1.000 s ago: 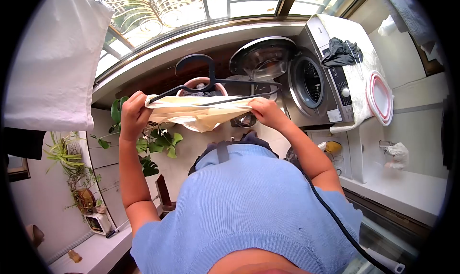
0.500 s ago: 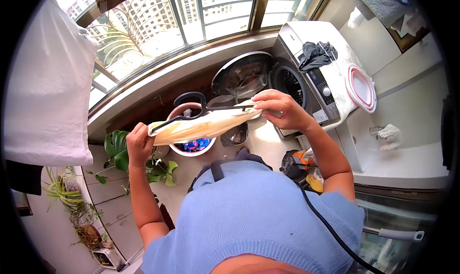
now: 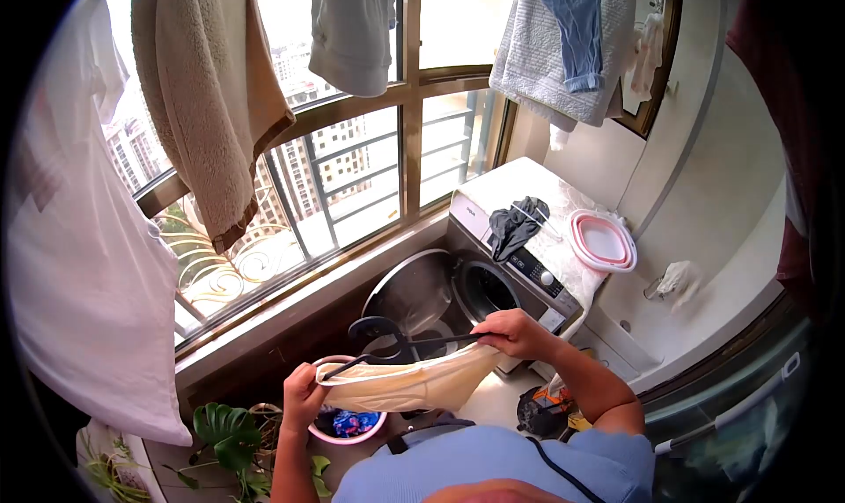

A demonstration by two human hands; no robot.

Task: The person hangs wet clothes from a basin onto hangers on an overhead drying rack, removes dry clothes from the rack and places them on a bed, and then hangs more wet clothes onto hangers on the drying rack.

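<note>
A cream-coloured cloth garment is stretched between my hands, with a dark hanger along its top edge and the hook pointing up. My left hand is closed on the garment's left end, by one tip of the hanger. At the other end, my right hand pinches the cloth together with the hanger's right arm. Below the garment, a pink-rimmed tub holds blue and pink clothes, partly hidden by the cloth.
Ahead right stands a washing machine with its round door open. On its top lie a dark cloth and a pink-and-white folding basin. Laundry hangs above and at left. A leafy plant stands lower left.
The view has tilted up toward the window and hanging laundry. My right hand shifted its hold near the garment's right end, and the cloth now hangs more spread out below the hanger.
</note>
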